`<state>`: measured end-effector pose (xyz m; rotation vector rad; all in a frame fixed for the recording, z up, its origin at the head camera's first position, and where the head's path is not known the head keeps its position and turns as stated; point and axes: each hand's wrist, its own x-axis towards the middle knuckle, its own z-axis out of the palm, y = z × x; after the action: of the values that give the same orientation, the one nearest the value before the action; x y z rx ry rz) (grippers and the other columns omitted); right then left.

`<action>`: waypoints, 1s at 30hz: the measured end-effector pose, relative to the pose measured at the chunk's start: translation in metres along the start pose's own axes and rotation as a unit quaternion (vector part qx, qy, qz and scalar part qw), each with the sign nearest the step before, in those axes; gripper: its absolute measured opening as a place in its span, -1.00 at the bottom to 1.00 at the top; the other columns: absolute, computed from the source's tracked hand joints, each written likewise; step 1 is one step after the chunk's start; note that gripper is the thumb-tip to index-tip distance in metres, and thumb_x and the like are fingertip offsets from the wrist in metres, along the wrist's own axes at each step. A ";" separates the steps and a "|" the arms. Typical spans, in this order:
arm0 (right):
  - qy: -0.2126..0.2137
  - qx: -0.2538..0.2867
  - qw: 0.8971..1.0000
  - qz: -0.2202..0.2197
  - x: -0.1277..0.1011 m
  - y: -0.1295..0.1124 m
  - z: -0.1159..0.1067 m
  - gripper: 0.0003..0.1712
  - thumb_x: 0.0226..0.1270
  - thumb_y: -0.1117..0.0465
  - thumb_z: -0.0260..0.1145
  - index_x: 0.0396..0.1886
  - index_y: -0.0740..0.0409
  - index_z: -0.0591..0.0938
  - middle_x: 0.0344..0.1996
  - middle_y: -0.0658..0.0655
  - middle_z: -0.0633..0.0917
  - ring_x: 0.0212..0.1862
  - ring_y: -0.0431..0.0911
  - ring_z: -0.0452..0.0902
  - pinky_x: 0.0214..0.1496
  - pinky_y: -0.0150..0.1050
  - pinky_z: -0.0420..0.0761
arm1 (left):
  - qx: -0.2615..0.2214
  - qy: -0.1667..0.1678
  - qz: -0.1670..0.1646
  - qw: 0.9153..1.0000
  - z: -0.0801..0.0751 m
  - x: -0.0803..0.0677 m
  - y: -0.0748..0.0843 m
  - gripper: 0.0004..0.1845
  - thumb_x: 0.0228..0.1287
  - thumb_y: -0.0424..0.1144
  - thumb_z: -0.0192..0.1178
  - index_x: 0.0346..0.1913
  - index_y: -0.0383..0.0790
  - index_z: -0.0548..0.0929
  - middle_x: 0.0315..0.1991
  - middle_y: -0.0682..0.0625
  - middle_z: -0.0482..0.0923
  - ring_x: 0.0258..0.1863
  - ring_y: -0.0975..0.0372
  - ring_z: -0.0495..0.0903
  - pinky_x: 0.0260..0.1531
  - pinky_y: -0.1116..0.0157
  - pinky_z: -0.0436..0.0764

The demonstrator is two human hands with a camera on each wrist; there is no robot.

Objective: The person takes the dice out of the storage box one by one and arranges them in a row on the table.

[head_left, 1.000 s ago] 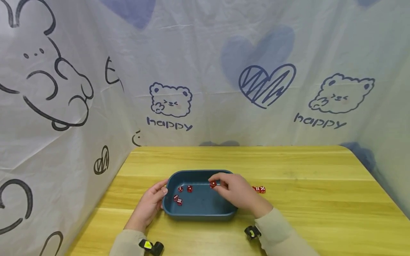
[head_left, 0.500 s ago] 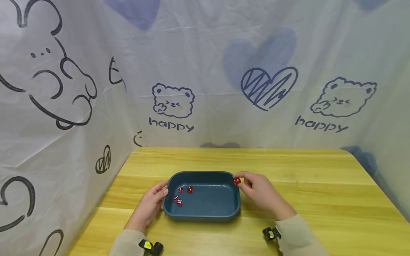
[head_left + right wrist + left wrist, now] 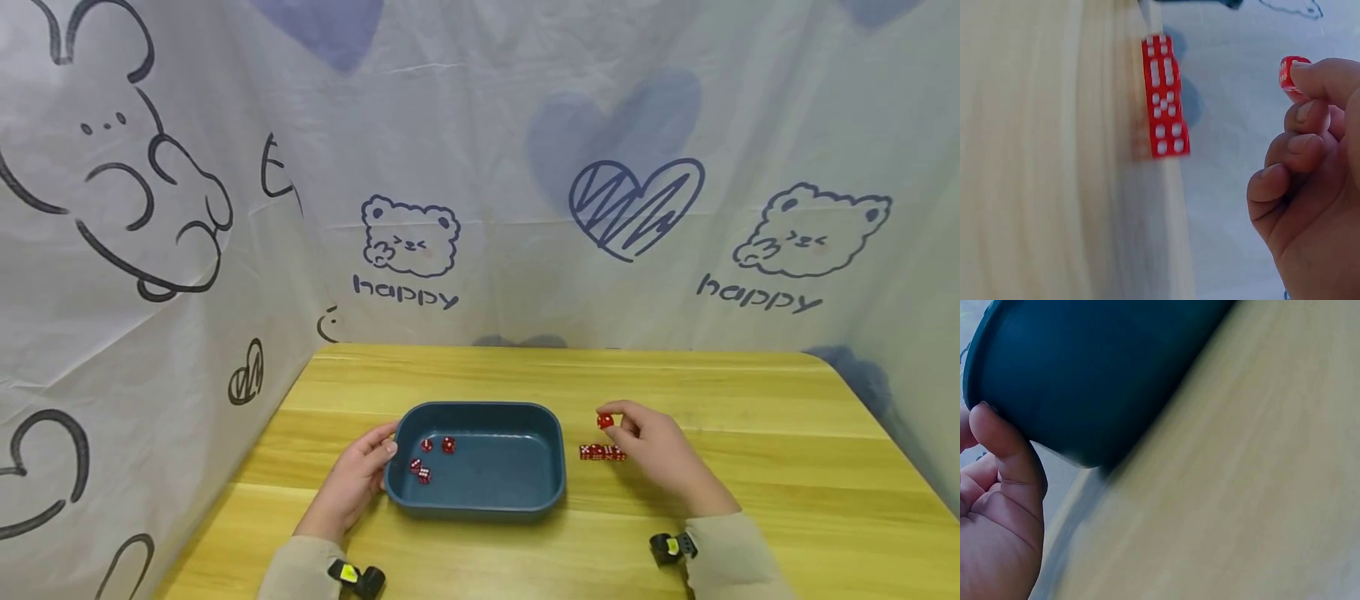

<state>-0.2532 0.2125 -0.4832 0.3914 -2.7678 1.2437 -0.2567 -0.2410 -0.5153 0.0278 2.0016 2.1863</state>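
Note:
My right hand (image 3: 663, 450) pinches a red die (image 3: 605, 422) between thumb and forefinger, raised above the table right of the tray. In the right wrist view the other fingers curl toward the palm, below the pinched die (image 3: 1293, 75). A row of several red dice (image 3: 602, 452), set side by side, lies just below that hand. At its left end, a dark teal tray (image 3: 487, 506) is held by my left hand (image 3: 356, 477), thumb at the rim. Several red dice, one of them a loose die (image 3: 448, 445), lie in the tray's left half.
The tray and dice rest on a yellow wood-grain table (image 3: 720, 400). A white cloth (image 3: 510, 275) with bear and heart drawings hangs behind the table and along its sides.
My right hand has carried the die from over the tray rightward past its rim, to above the dice row. The row has come into fuller view. My left hand stays at the tray.

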 end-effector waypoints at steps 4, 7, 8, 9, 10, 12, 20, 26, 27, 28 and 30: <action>-0.010 0.005 1.000 0.018 -0.002 0.014 -0.007 -0.64 0.49 0.16 0.29 0.22 0.07 0.62 -0.53 0.02 0.50 -0.54 -0.10 0.35 -0.47 -0.24 0.41 | -0.001 0.000 -0.004 1.000 0.001 0.000 0.000 -0.52 0.55 -0.31 0.07 0.44 -0.34 0.39 -0.07 -0.17 0.51 -0.50 0.23 0.45 -0.51 0.41 0.48; -0.017 0.011 0.999 0.035 -0.004 0.023 -0.011 -0.64 0.48 0.16 0.28 0.21 0.09 0.62 -0.53 0.03 0.48 -0.53 -0.11 0.34 -0.45 -0.24 0.41 | -0.002 -0.001 -0.003 1.000 0.001 0.000 0.001 -0.52 0.56 -0.30 0.07 0.44 -0.34 0.39 -0.03 -0.20 0.52 -0.48 0.23 0.46 -0.50 0.40 0.49; -0.019 0.014 0.999 0.038 -0.004 0.025 -0.013 -0.64 0.48 0.17 0.29 0.20 0.10 0.62 -0.53 0.04 0.48 -0.53 -0.11 0.33 -0.44 -0.24 0.41 | -0.001 -0.001 -0.002 1.000 0.001 0.000 0.000 -0.52 0.56 -0.30 0.07 0.44 -0.34 0.39 -0.01 -0.20 0.52 -0.47 0.23 0.47 -0.50 0.40 0.49; -0.020 0.021 0.999 0.042 -0.005 0.027 -0.014 -0.64 0.47 0.18 0.29 0.20 0.12 0.62 -0.54 0.04 0.47 -0.53 -0.12 0.32 -0.44 -0.24 0.40 | -0.002 -0.001 -0.002 1.000 0.000 0.000 0.000 -0.52 0.56 -0.30 0.07 0.45 -0.34 0.39 0.01 -0.20 0.53 -0.47 0.23 0.48 -0.50 0.40 0.49; -0.022 0.024 0.998 0.044 -0.005 0.029 -0.015 -0.64 0.46 0.18 0.29 0.19 0.13 0.62 -0.54 0.04 0.46 -0.54 -0.12 0.31 -0.44 -0.24 0.39 | -0.002 -0.001 -0.002 1.000 0.000 0.000 0.001 -0.52 0.56 -0.30 0.07 0.45 -0.34 0.38 0.01 -0.20 0.53 -0.46 0.23 0.48 -0.49 0.40 0.49; -0.028 0.031 0.998 0.051 -0.006 0.032 -0.017 -0.64 0.44 0.21 0.29 0.19 0.15 0.61 -0.55 0.04 0.45 -0.55 -0.13 0.30 -0.45 -0.23 0.38 | -0.001 0.001 -0.003 1.000 0.000 0.000 0.000 -0.52 0.56 -0.30 0.07 0.45 -0.34 0.38 0.00 -0.19 0.52 -0.45 0.23 0.49 -0.49 0.40 0.49; -0.046 0.042 0.995 0.075 -0.008 0.044 -0.017 -0.65 0.40 0.28 0.26 0.15 0.18 0.62 -0.53 0.06 0.48 -0.53 -0.11 0.33 -0.42 -0.23 0.40 | 0.001 -0.002 -0.003 1.000 0.001 -0.001 0.001 -0.51 0.56 -0.29 0.08 0.45 -0.33 0.38 -0.06 -0.17 0.50 -0.44 0.22 0.48 -0.49 0.40 0.50; -0.056 0.033 0.994 0.083 -0.008 0.045 -0.016 -0.67 0.37 0.27 0.30 0.12 0.18 0.63 -0.52 0.06 0.50 -0.53 -0.11 0.33 -0.44 -0.23 0.40 | 0.008 0.005 0.000 1.000 0.001 -0.001 0.001 -0.52 0.56 -0.29 0.08 0.44 -0.35 0.38 -0.12 -0.13 0.45 -0.47 0.24 0.45 -0.50 0.41 0.50; -0.059 0.032 0.994 0.082 -0.008 0.045 -0.016 -0.67 0.37 0.27 0.30 0.11 0.18 0.63 -0.52 0.06 0.49 -0.53 -0.11 0.32 -0.45 -0.23 0.39 | 0.008 0.006 0.000 1.000 0.001 -0.001 0.001 -0.52 0.56 -0.29 0.08 0.44 -0.35 0.38 -0.13 -0.13 0.44 -0.47 0.23 0.44 -0.50 0.41 0.50; -0.061 0.030 0.994 0.080 -0.008 0.044 -0.016 -0.67 0.37 0.26 0.30 0.11 0.18 0.63 -0.52 0.06 0.49 -0.54 -0.12 0.32 -0.46 -0.23 0.39 | 0.010 0.008 0.001 1.000 0.001 0.000 0.000 -0.52 0.56 -0.29 0.08 0.44 -0.35 0.38 -0.14 -0.12 0.43 -0.47 0.23 0.44 -0.50 0.41 0.50; -0.063 0.027 0.994 0.082 -0.009 0.044 -0.016 -0.68 0.37 0.26 0.31 0.10 0.17 0.64 -0.52 0.05 0.49 -0.53 -0.12 0.33 -0.45 -0.23 0.39 | 0.013 0.008 0.002 1.000 0.002 0.000 -0.001 -0.51 0.55 -0.28 0.09 0.44 -0.34 0.38 -0.13 -0.12 0.43 -0.46 0.23 0.45 -0.50 0.41 0.50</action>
<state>-0.2569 0.2544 -0.5062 0.2600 -2.9289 1.3788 -0.2563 -0.2394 -0.5157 0.0179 2.0404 2.1704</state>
